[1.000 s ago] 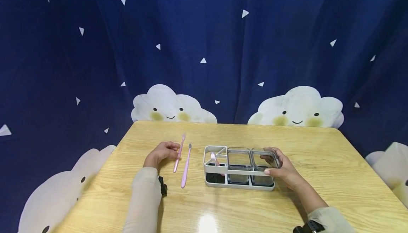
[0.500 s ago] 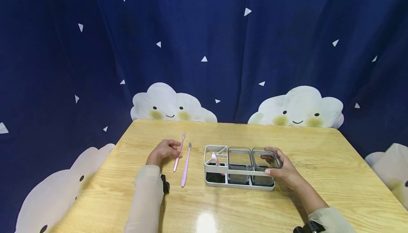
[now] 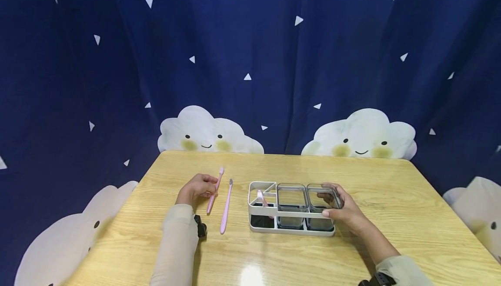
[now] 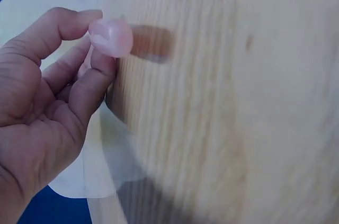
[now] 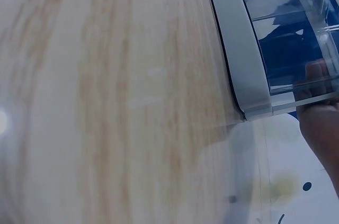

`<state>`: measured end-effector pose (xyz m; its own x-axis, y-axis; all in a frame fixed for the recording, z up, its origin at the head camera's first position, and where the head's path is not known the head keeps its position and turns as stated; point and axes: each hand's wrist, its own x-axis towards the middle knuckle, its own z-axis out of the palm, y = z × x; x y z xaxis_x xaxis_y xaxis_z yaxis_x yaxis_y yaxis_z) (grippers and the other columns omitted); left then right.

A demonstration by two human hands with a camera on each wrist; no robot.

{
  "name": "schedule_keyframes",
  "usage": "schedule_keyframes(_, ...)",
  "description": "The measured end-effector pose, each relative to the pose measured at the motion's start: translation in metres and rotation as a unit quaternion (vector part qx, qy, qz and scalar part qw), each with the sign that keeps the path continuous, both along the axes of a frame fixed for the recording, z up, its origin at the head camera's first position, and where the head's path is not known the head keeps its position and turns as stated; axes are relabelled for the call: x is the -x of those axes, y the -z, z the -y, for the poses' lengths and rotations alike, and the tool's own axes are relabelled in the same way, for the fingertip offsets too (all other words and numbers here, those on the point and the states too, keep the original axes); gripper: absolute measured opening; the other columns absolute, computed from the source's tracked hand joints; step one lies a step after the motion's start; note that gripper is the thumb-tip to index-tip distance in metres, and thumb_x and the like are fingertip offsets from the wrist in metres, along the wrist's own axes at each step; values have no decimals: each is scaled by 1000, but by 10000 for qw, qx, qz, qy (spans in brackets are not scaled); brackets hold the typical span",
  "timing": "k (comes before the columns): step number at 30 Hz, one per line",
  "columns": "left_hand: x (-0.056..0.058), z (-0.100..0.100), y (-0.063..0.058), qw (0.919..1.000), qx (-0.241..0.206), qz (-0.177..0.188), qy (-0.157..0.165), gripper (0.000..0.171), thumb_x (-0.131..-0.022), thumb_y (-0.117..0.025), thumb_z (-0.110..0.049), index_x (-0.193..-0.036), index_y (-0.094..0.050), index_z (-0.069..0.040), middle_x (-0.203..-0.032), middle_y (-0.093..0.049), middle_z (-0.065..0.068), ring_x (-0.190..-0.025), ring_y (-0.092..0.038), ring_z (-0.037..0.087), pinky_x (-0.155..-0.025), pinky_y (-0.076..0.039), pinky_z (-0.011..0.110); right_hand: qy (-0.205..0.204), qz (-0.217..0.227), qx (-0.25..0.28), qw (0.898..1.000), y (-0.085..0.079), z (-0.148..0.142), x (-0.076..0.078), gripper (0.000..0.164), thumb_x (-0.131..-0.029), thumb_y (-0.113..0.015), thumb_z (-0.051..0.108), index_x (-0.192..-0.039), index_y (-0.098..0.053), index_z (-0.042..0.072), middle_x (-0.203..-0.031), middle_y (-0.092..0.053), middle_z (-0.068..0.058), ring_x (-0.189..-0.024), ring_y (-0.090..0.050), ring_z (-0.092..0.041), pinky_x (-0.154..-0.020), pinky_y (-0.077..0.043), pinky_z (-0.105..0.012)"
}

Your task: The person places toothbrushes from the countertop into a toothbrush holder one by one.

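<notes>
Left hand (image 3: 197, 187): pinches the pale pink toothbrush between thumb and fingertips, left of the surface's middle.
Pale pink toothbrush (image 3: 211, 202): lies within the left hand's pinch, with head toward the far edge of the surface and rounded handle end facing the left wrist camera; contact with the surface cannot be told.
Lilac toothbrush (image 3: 225, 207): rests on the surface just right of the pale pink toothbrush, with grey bristle head toward the far edge.
Right hand (image 3: 348, 210): grips the right end of the white rack, with thumb on the front rail and fingers curled behind the right cup.
White rack (image 3: 291, 214): stands upright near the middle of the surface, with long side roughly parallel to the far edge; divided into three bays.
Left bay: split by slanting bars at the top; holds the pink toothbrush (image 3: 265, 201), tilted, with white bristles up.
Middle bay: holds the middle cup (image 3: 291, 197), clear and square.
Right bay: holds the right cup (image 3: 318, 221), of matching shape.
Surface (image 3: 391, 181): light wood grain, with rounded far corners.
Backdrop: dark blue curtain (image 3: 274, 51) beyond the far edge, printed with white triangles and smiling clouds.
Sleeves: beige on both arms, with a black wrist device (image 3: 201, 226) at the left cuff.
</notes>
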<state>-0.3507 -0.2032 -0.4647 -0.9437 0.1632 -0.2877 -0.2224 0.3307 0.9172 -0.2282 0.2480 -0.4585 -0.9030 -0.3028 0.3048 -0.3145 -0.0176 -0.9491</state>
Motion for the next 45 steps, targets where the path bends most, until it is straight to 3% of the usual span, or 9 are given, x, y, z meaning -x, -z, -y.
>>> schedule_keyframes(3, -2, -1, -1, 10000, -53, -51, -55, 45, -73, -62, 15, -118, -56, 9, -88, -59, 13, -66, -59, 20, -61, -52, 29, 42, 32, -37, 10000, -1, 1, 0, 69, -74, -67, -6, -133, -31, -7, -123, -46, -31, -114, -50, -23, -96, -38, -25)
schedule_keyframes(10, -8, 4, 0, 9997, -210, -76, 60, 42, -76, -60, 14, -117, -55, 12, -91, -61, 17, -65, -58, 19, -61, -52, 30, -80, -59, 99, 9999, -1, 2, -3, 67, -74, -66, -7, -132, -31, -8, -118, -54, -13, -114, -50, -25, -96, -39, -24)
schedule_keyframes(23, -25, 4, -2, 9962, -743, -285, 361, 45, -77, -54, 13, -122, -50, 14, -91, -59, 20, -69, -59, 21, -64, -53, 33, 13, 10, 45, 10000, 1, -2, -2, 68, -74, -66, -8, -132, -31, -8, -118, -54, -13, -114, -50, -24, -96, -38, -24)
schedule_keyframes(30, -32, 5, -6, 9872, -1426, -462, 549, 50, -78, -49, 16, -126, -38, 21, -89, -56, 19, -70, -59, 21, -64, -53, 30, -3, 12, 86, 10000, 0, 0, -2, 67, -74, -66, -7, -132, -32, -7, -120, -52, -22, -114, -50, -23, -94, -39, -23)
schedule_keyframes(34, -38, 6, -10, 9860, -1523, -492, 478, 51, -79, -49, 16, -128, -36, 21, -90, -56, 21, -74, -60, 23, -66, -53, 31, -77, -34, 130, 9999, 0, 1, -2, 67, -74, -66, -8, -132, -32, -7, -120, -52, -21, -114, -50, -24, -95, -39, -24)
schedule_keyframes(38, -42, 3, -12, 9852, -1620, -515, 214, 51, -81, -50, 16, -131, -35, 18, -95, -55, 24, -78, -60, 25, -71, -53, 34, -143, -73, 208, 9997, 2, 1, -1, 67, -74, -66, -8, -132, -32, -7, -118, -55, -12, -114, -51, -23, -96, -39, -24)
schedule_keyframes(45, -49, -6, -21, 9829, -1735, -607, -91, 51, -82, -52, 15, -131, -38, 14, -93, -51, 13, -76, -59, 20, -74, -52, 36, -108, -94, 160, 9998, 1, 0, 1, 67, -74, -65, -9, -132, -32, -6, -117, -56, -9, -113, -51, -21, -96, -38, -23)
